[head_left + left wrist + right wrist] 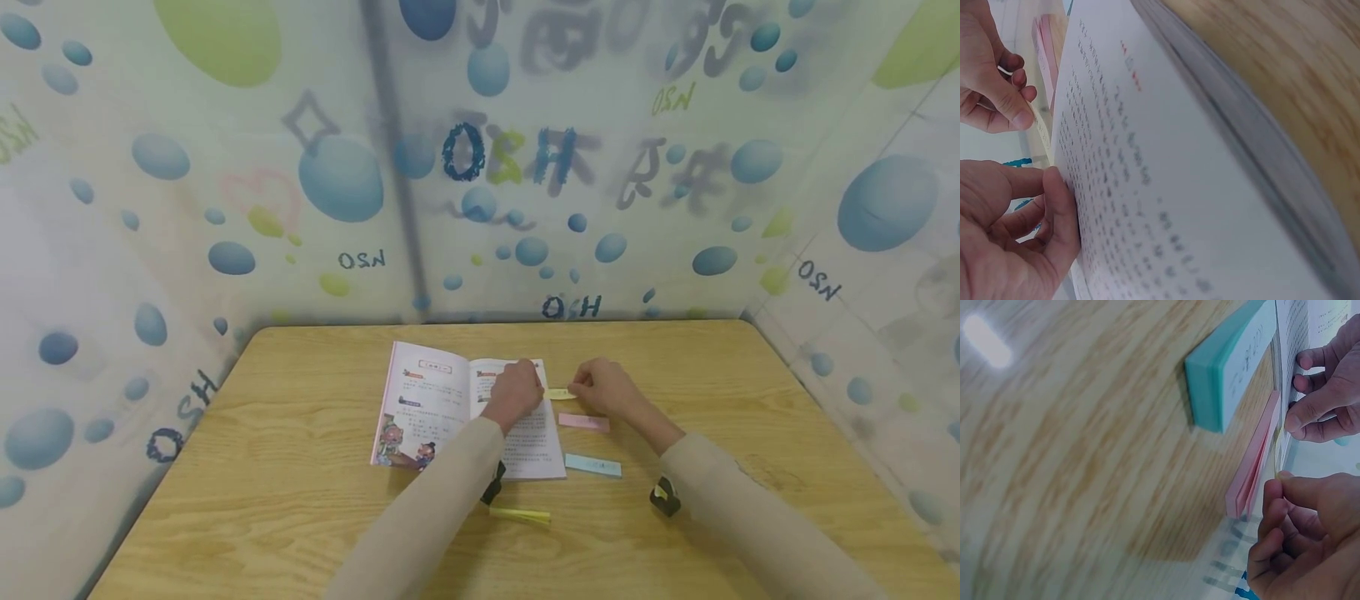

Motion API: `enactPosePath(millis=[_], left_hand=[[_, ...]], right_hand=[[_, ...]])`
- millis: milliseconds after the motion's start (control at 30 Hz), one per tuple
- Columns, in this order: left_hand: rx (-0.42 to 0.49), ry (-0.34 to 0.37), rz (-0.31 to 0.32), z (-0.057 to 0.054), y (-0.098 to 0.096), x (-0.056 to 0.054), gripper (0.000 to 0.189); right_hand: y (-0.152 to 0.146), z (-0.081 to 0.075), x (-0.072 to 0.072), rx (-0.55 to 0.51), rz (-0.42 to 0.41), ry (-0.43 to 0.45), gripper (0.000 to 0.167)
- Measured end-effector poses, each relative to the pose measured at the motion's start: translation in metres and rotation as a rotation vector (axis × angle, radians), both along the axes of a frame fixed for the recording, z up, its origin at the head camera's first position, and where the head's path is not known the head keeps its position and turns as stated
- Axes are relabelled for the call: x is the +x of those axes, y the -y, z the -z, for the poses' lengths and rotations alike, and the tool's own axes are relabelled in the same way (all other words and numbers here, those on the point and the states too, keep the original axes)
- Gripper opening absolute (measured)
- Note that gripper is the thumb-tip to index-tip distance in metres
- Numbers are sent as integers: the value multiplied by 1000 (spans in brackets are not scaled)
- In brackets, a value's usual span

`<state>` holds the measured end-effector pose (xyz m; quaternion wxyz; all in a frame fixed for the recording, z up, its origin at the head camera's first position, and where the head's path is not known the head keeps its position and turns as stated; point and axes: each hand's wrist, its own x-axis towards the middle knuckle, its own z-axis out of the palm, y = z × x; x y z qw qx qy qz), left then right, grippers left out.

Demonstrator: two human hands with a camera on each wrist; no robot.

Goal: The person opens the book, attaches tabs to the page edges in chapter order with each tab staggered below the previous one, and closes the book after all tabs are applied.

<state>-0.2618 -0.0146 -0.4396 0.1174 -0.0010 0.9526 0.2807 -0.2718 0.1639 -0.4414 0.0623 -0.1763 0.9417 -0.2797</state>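
An open book (442, 417) lies on the table, its right page printed with lines of text. A narrow yellow sticky note (558, 393) stretches between the two hands at that page's right edge. With thumb and finger, my right hand (606, 387) pinches the outer end of the note, which the right wrist view shows edge-on. Over the page, my left hand (516, 390) has thumb and forefinger together at the note's inner end; whether the page edge is also between them is hidden. Below the note lie a pink sticky-note pad (584, 422) and a blue sticky-note pad (593, 465).
Nearer the front of the wooden table (285, 500) lies another yellow strip pad (520, 516), beside the left sleeve. A patterned curtain (480, 167) hangs along the table's back edge and sides.
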Motion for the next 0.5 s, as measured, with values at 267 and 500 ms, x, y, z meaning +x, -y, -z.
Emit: enactPosePath(millis=[267, 500], left_hand=[[-8, 30, -4, -4, 1, 0, 11], [12, 16, 13, -2, 2, 1, 13]], right_hand=[[0, 0, 0, -2, 1, 9, 11], [-3, 1, -2, -14, 2, 1, 11]])
